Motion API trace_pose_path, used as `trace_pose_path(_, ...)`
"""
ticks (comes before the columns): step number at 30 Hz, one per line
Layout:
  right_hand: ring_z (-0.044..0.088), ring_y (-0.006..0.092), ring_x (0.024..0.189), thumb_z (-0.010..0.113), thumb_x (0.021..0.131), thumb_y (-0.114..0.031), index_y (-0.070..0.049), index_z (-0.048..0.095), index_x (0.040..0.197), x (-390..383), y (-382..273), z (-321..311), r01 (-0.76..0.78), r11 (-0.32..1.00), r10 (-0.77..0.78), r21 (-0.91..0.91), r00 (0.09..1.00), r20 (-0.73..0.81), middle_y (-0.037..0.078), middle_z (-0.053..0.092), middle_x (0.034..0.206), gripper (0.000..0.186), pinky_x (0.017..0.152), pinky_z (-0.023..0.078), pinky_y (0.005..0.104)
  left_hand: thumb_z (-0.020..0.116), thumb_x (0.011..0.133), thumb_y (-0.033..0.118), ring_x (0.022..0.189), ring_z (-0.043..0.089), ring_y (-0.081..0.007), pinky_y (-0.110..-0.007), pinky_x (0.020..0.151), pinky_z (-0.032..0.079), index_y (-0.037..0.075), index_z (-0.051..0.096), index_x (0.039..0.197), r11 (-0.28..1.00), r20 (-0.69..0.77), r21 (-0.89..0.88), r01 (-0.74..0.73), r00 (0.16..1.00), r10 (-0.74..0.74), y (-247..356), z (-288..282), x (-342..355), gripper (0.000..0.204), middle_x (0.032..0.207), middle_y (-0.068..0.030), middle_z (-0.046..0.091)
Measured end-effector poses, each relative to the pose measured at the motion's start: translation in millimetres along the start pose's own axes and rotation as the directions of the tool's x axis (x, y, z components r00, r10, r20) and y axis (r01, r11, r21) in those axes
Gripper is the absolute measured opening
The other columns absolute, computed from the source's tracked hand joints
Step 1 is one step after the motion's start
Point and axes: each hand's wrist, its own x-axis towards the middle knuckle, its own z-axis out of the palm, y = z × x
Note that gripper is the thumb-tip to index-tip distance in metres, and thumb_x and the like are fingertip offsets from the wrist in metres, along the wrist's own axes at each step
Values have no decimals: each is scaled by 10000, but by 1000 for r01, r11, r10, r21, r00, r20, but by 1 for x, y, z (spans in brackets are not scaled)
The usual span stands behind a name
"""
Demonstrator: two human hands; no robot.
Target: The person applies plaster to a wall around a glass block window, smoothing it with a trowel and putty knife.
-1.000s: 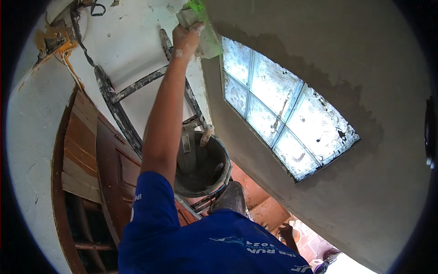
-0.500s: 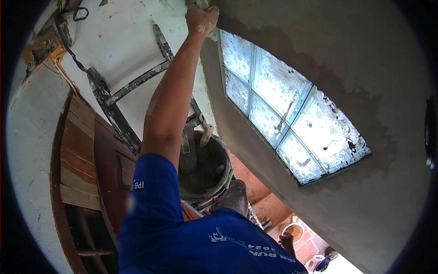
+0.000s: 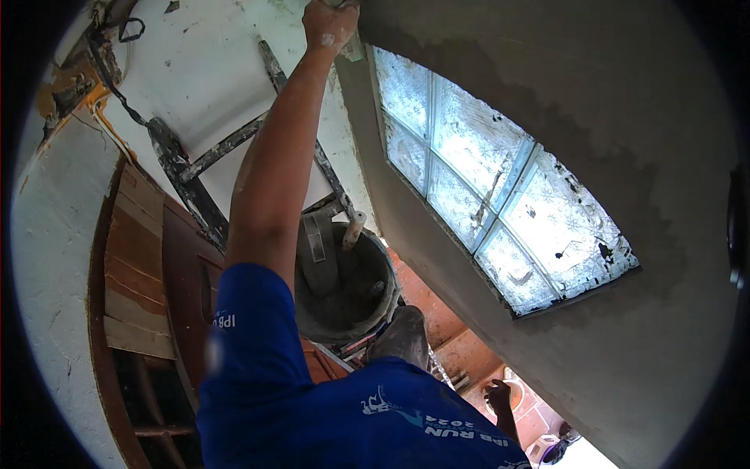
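Wall (image 3: 687, 195) on your right, flat tool (image 3: 354, 50) high in your left hand (image 3: 332, 25)

That grey wall fills most of your right side, with a darker, ragged patch bordering the window (image 3: 496, 184), whose bright panes carry dark specks. White wall (image 3: 211, 70) meets it near the top. To your left is a brown door (image 3: 183, 258), and a black, paint-splashed ladder (image 3: 223, 148) stands before the white wall. Below your raised arm sits a round bucket (image 3: 384, 313) with grey mix (image 3: 344, 309) inside. Your left fingers are curled tightly around the flat tool; its pale, greenish corner shows just beside the window's upper left corner, the rest hidden by your hand or cut off above. Your right hand (image 3: 498, 396) is low, fingers bent, too small and dark for me to tell whether it holds anything. A pale handle (image 3: 353, 231) shows at the bucket's upper rim.
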Motion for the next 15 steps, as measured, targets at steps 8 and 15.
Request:
trace_pose_path(8,626,177,494,678,810,-22,103,553,1246,-13,21,2,-140,990,140,36,990,6,154,664,702,470,392,462,291,673,816,189,888,685,-367,-412,779,532,-83,658,1041,985,112,-63,163,982,-155,72,-18,29,354,938,-247,706)
trace_pose_path(15,637,192,510,677,797,-43,84,558,1259,8,17,-6,-96,995,96,-24,995,7,192,685,800,494,402,480,304,723,772,263,928,696,-351,-397,826,525,-41,676,1044,919,131,333,-211,975,177,-7,0,5,410,966,-206,722)
